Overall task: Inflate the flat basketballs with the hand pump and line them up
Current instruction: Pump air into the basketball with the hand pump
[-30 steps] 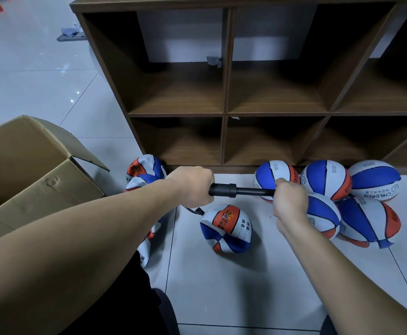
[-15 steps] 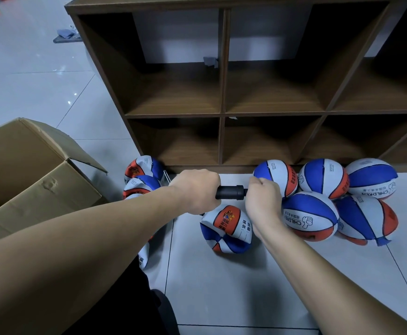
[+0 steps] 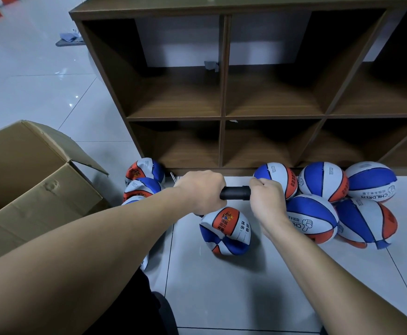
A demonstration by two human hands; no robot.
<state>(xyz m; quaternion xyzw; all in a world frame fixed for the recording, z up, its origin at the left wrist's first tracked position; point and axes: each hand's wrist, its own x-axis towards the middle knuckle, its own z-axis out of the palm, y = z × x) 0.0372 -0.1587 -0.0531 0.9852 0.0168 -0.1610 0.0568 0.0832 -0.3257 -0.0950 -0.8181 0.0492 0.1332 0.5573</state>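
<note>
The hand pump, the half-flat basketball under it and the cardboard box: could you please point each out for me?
hand pump [image 3: 235, 193]: head view, on the black barrel showing between the two hands.
half-flat basketball [image 3: 225, 230]: head view, on its crumpled middle panels.
cardboard box [image 3: 40, 189]: head view, on its dented side wall.

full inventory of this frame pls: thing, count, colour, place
hand pump: 1, black, held level between both hands, above the floor
dented basketball: 1, blue/white/orange, on the floor below the pump
round basketballs: 5, blue/white/orange, clustered on the floor at right, by the shelf base
flat basketballs: at least 3, same colours, stacked at left by the shelf corner, partly hidden by the left arm
shelf unit: 1, dark brown wood, open cubbies, at the back
cardboard box: 1, brown, open, on the floor at left
floor: pale tiles
left hand: grips the pump's left end
right hand: grips the pump's right end
</note>
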